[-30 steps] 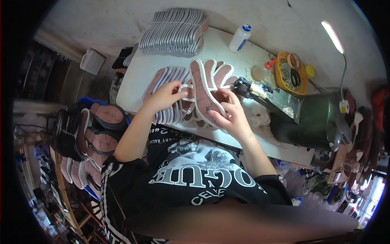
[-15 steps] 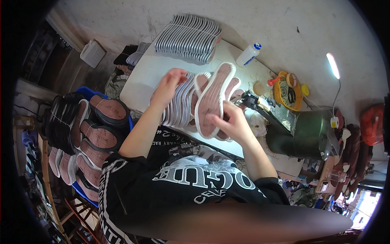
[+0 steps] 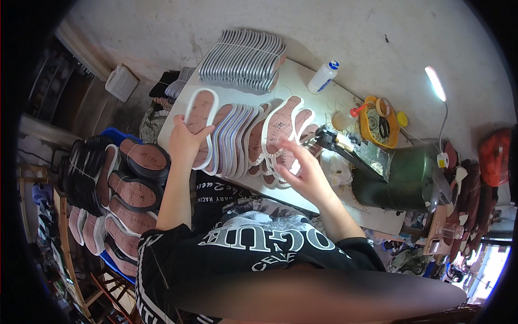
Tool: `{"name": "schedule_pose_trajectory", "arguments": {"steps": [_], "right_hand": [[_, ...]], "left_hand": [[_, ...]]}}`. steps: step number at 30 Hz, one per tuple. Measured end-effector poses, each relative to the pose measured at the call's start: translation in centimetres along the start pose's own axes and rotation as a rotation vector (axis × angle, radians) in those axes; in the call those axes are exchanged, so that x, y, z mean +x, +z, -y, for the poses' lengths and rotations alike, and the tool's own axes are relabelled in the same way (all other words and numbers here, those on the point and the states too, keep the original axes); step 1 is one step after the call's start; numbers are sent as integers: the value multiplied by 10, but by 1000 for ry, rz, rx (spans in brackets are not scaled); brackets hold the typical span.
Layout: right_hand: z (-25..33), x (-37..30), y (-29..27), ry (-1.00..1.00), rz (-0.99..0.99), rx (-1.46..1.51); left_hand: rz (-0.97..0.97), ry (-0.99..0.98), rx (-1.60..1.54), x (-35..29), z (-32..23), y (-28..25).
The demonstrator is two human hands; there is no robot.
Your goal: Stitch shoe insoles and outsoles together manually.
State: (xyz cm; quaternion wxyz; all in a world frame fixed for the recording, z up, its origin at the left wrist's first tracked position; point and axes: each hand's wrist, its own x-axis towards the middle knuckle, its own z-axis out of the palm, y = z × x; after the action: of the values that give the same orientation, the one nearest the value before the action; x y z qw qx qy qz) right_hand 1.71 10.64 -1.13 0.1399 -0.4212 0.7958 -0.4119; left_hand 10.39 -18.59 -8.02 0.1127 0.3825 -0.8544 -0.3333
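My left hand (image 3: 186, 141) grips a pink shoe sole with a white rim (image 3: 203, 110), thumb across its face and fingers round the left edge. That sole stands at the left end of a leaning row of similar soles (image 3: 233, 141) on the white table. Over to the right, my right hand (image 3: 303, 177) is open, fingers apart, above a loose pile of white-rimmed pink soles (image 3: 281, 123). Its fingertips overlap the pile's near part; whether they touch it I cannot tell.
Behind the row lies a tied bundle of grey-edged soles (image 3: 243, 60). A white bottle (image 3: 324, 77), a yellow basket (image 3: 369, 131) and a dark green sewing machine (image 3: 407, 175) stand to the right. A blue crate (image 3: 114, 135) with more soles is at left.
My right hand has let go of the sole it held up, which now lies on the pile. My left hand has moved left and down and taken hold of a sole at the row's end.
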Motion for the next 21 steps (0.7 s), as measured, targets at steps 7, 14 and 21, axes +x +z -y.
{"name": "schedule_pose_trajectory", "arguments": {"steps": [7,14,21], "right_hand": [[4,-22,17,122,-130,373],[-6,-40,-26,160,-32,990],[-66,-46,-21,47,108,1410]], "left_hand": [[351,304,-1094,-70,-111,27],[787,324,-1046,-70,-160,58],[1125,118,-1315,-96,-193,77]]}}
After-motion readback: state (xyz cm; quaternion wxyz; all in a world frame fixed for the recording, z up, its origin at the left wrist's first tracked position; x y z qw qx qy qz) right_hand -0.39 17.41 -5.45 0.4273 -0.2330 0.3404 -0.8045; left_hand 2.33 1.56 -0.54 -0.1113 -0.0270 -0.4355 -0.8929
